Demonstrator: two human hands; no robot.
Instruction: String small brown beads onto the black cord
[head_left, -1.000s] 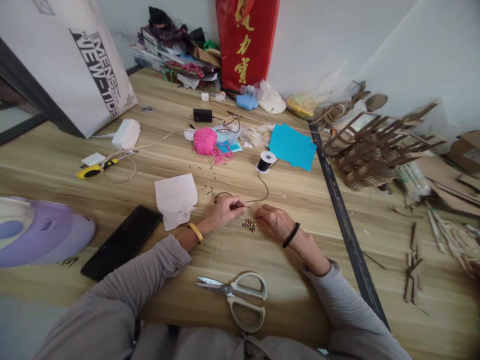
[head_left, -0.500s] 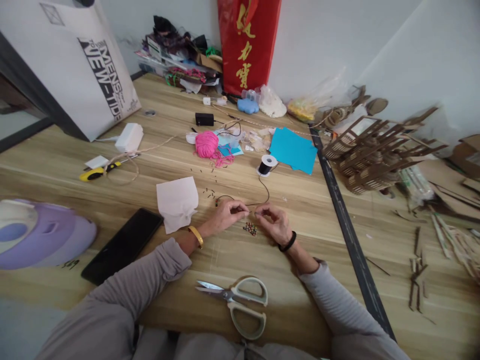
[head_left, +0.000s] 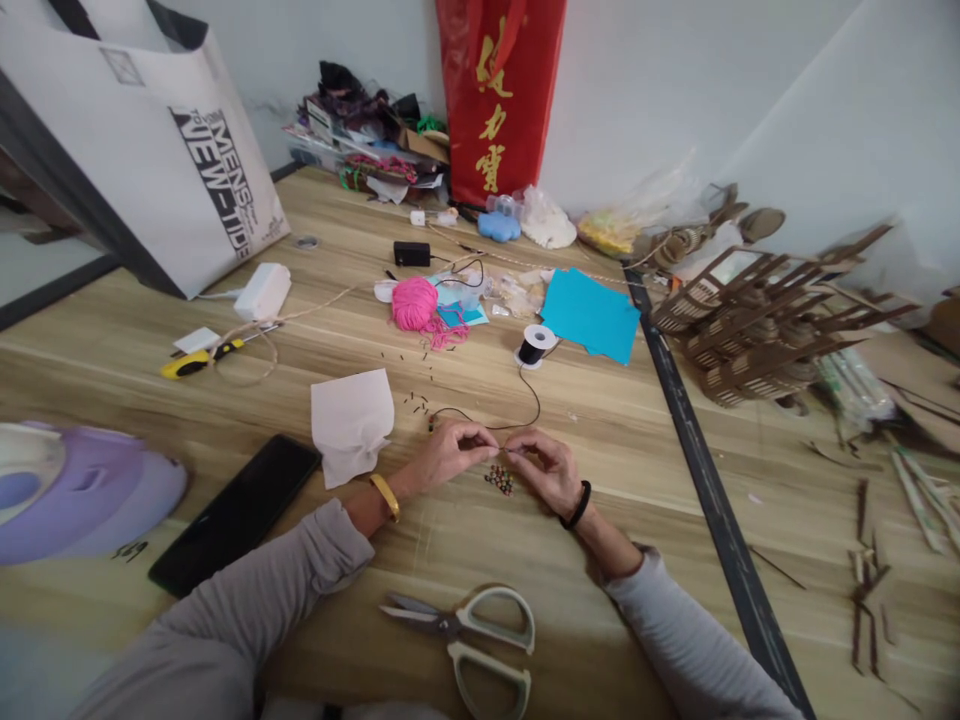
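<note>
My left hand (head_left: 459, 452) pinches a thin black cord (head_left: 537, 405) between thumb and forefinger. My right hand (head_left: 546, 468) is closed in a pinch, its fingertips nearly meeting the left ones at the cord's end; whatever lies between them is too small to make out. Just below the fingertips sits a small cluster of coloured beads (head_left: 499, 480) on the table. The cord loops back to a white spool (head_left: 535, 346) wound with black. A few more beads (head_left: 432, 423) lie by the cord behind my left hand.
Scissors (head_left: 457, 625) lie near the front edge. Left are a white paper sheet (head_left: 351, 420), a black phone (head_left: 236, 512) and a yellow cutter (head_left: 187, 363). Farther back are pink yarn (head_left: 414, 303) and blue sheets (head_left: 592, 312). Brown woven models (head_left: 757, 320) stand at right.
My right fingertips have come in closer to the left ones at the cord. The view has tilted up slightly, so everything sits lower in the picture.
</note>
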